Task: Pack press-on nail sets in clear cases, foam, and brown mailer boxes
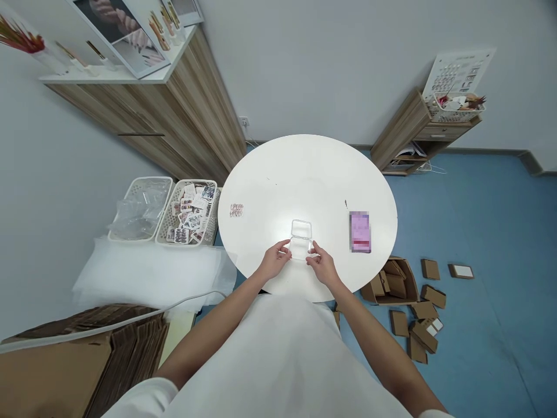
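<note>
A small clear plastic case (300, 238) lies open on the round white table (304, 174), near its front edge. My left hand (275, 260) pinches the case's near left corner. My right hand (322, 264) pinches its near right corner. Both sets of fingers are curled onto the case. A small card of press-on nails (235, 211) lies on the table to the left, apart from both hands. A pink-purple flat packet (360, 231) lies on the table to the right.
Two white baskets stand left of the table, one with clear plastic cases (139, 209), one with nail cards (191, 215). Flat cardboard (87, 348) is stacked at the lower left. Small brown boxes (413, 302) litter the blue floor at right. Wooden cabinets stand along the wall.
</note>
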Tool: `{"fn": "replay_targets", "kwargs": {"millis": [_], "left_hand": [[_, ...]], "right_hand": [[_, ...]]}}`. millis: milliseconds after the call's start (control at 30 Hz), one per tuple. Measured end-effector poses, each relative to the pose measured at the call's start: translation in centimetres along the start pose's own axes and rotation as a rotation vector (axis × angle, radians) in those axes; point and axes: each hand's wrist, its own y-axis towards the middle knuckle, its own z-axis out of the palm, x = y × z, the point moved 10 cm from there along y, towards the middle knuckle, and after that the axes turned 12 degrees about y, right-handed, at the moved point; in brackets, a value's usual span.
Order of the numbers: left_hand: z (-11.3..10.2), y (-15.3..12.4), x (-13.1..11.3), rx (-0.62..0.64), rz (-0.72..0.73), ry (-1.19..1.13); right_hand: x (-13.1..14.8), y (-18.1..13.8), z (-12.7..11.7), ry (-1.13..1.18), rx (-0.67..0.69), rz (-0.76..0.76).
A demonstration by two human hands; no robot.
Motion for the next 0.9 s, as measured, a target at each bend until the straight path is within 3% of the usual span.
{"fn": "replay_targets", "kwargs": {"millis": [500,900], "left_hand": [[3.1,2.6,1.7,0.002,0.067,0.433],[3.1,2.4,3.6,-0.098,0.016,0.523]], "right_hand": [[-3.3,2.3,-0.4,-0.347,0.102,0.037],[-4.4,3.1,0.4,-0.640,0.207,-0.001]]}}
